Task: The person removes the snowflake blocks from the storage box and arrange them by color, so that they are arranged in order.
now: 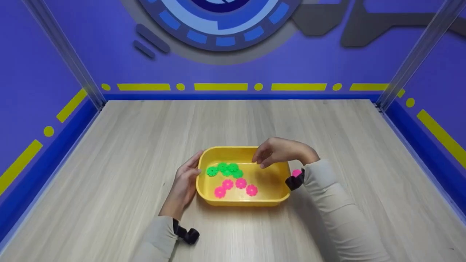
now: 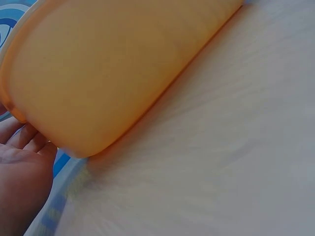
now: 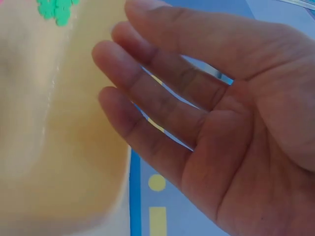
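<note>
A yellow plastic tub [image 1: 244,203] stands on the table, its outer wall filling much of the left wrist view. My left hand [image 1: 185,182] holds the tub's left side, thumb at the rim and fingers against the outer wall. Inside lie several green flower-shaped discs [image 1: 227,169] in a cluster and several pink flower-shaped discs [image 1: 241,183] nearer the front. Over the tub's back right part hovers my right hand [image 1: 278,151], fingers loosely bent and nothing in them; its bare palm [image 3: 231,142] shows in the right wrist view.
Outside the tub on the right lies another pink disc [image 1: 296,173], partly covered by the black wrist camera [image 1: 294,182]. The pale wooden table [image 1: 153,123] is bounded by blue panels [image 1: 233,72] at the back and both sides.
</note>
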{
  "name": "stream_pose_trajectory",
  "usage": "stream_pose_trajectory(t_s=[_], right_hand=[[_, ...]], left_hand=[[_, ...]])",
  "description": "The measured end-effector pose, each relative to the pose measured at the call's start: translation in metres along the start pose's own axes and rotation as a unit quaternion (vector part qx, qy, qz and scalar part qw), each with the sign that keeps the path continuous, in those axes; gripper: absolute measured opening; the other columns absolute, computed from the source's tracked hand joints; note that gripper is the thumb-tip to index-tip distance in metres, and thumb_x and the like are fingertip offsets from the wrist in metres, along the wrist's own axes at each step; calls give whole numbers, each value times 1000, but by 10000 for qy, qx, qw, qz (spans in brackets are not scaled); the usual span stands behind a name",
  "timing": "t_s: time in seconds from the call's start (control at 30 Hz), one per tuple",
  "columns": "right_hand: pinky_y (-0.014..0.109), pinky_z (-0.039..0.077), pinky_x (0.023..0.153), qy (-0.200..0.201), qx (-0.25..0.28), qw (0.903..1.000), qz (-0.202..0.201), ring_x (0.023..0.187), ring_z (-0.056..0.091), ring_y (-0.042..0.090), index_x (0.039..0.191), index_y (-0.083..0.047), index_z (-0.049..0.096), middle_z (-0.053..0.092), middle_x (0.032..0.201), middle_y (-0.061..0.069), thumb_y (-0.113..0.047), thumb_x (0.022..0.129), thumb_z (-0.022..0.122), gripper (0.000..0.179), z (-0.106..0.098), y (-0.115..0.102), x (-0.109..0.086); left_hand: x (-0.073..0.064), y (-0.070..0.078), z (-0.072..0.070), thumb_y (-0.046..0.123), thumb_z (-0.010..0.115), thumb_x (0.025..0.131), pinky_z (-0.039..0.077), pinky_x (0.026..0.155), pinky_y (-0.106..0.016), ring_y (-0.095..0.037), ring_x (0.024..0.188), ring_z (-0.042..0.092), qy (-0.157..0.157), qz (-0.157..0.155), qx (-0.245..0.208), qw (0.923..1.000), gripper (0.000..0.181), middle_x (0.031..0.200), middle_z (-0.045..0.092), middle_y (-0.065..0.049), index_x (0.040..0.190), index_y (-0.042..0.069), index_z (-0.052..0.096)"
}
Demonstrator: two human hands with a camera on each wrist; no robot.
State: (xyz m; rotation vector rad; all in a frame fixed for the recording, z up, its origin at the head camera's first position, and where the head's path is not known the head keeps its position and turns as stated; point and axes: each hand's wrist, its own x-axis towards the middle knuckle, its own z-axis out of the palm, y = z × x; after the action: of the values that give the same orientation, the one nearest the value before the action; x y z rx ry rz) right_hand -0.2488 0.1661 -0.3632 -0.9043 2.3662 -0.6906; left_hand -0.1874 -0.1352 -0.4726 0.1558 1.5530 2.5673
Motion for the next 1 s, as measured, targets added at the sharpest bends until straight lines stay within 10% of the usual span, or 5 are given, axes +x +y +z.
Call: stream_pose_trajectory(t_s=[1.0], right_hand=[[23, 55, 82, -432, 69, 9990, -56, 87, 66, 9, 101, -9, 75, 74, 97, 1, -13, 82, 74, 20, 38, 3, 46]], left_hand=[[-2, 1, -1, -10, 38, 84, 24, 118, -38, -27, 146, 23, 152, -86, -10, 9998, 66, 158, 24, -18, 148, -5, 26]])
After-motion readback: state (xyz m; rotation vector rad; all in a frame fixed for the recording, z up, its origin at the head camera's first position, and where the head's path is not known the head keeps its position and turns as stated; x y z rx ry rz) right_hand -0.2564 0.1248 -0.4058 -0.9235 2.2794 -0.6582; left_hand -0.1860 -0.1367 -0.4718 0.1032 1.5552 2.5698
